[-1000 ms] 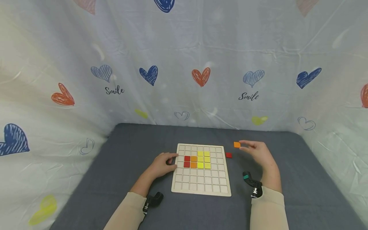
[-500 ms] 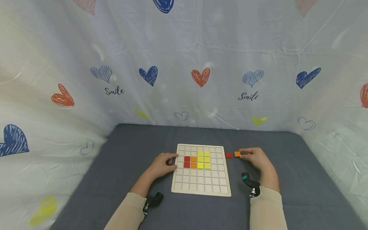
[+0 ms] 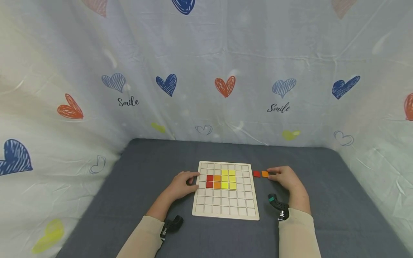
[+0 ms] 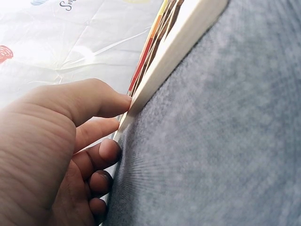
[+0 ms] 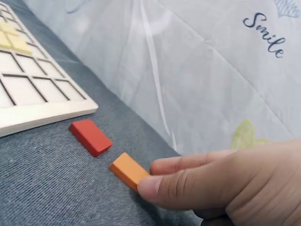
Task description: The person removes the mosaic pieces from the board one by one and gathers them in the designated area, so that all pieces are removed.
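Note:
A wooden grid board point(image 3: 226, 211) lies on the table with red, orange and yellow square tiles in some cells. My left hand point(image 3: 181, 184) rests at its left edge; in the left wrist view the thumb point(image 4: 106, 99) and index fingertip touch the board's side, and the other fingers bend loosely below. To the right of the board, my right hand point(image 3: 286, 176) pinches an orange tile point(image 5: 127, 170) between thumb and forefinger, low at the table cloth. A loose red tile point(image 5: 91, 136) lies between the orange tile and the board, with a small gap to the orange one.
Dark grey cloth point(image 3: 155, 154) covers the table. A white curtain point(image 3: 206, 107) printed with hearts hangs behind and at both sides. Black wrist cameras point(image 3: 278, 203) are strapped to both forearms.
My right hand has brought the orange tile down to the table and then slightly left, closer to the red tile. My left hand and the board have stayed put.

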Action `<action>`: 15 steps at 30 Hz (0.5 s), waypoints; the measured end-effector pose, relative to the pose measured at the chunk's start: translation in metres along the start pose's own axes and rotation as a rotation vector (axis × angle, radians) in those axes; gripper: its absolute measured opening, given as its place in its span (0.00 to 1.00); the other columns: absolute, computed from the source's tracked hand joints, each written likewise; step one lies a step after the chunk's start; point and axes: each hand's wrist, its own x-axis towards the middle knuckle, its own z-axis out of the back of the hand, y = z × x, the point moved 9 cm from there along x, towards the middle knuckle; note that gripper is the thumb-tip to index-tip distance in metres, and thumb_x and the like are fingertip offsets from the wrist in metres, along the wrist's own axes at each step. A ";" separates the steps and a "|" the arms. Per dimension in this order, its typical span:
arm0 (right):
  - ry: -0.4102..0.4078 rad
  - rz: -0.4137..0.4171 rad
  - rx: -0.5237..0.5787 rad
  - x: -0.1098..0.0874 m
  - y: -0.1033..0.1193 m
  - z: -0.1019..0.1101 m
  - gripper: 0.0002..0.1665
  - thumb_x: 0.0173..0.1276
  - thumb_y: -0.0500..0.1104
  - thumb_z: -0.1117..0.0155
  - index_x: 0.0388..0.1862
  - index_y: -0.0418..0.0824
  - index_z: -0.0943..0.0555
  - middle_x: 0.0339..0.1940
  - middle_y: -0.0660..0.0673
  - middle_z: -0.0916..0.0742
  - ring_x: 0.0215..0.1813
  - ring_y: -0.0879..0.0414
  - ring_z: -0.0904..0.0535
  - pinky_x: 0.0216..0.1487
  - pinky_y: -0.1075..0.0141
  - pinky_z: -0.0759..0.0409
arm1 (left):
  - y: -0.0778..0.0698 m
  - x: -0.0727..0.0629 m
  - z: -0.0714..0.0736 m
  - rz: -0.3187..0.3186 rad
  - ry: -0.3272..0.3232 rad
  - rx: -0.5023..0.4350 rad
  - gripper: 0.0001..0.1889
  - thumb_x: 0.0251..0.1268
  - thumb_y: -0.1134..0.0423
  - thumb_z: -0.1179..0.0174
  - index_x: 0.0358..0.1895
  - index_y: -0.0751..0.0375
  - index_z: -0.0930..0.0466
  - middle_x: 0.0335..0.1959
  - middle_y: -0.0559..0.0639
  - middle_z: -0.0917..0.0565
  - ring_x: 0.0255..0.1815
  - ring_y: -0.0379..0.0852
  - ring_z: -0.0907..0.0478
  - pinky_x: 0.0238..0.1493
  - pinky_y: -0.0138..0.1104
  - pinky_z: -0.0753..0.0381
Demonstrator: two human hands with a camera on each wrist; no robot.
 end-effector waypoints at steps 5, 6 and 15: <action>-0.019 0.028 0.035 -0.004 0.010 0.008 0.26 0.72 0.44 0.32 0.65 0.33 0.19 0.66 0.28 0.21 0.67 0.32 0.28 0.65 0.38 0.31 | 0.001 0.000 0.000 0.006 -0.002 -0.003 0.25 0.63 0.61 0.29 0.64 0.57 0.17 0.27 0.44 0.30 0.33 0.43 0.35 0.39 0.41 0.35; -0.023 0.037 0.043 -0.005 0.013 0.009 0.26 0.72 0.45 0.32 0.66 0.34 0.19 0.66 0.28 0.21 0.67 0.32 0.27 0.65 0.39 0.30 | 0.001 0.000 0.000 0.007 -0.001 -0.002 0.25 0.64 0.61 0.29 0.64 0.57 0.18 0.27 0.44 0.30 0.33 0.43 0.35 0.39 0.41 0.35; -0.049 0.106 0.053 -0.011 0.045 0.019 0.29 0.74 0.50 0.32 0.69 0.38 0.20 0.58 0.31 0.16 0.53 0.38 0.21 0.55 0.42 0.24 | 0.002 0.001 -0.001 -0.004 -0.004 0.007 0.25 0.64 0.61 0.28 0.64 0.57 0.17 0.27 0.44 0.29 0.33 0.43 0.35 0.39 0.41 0.35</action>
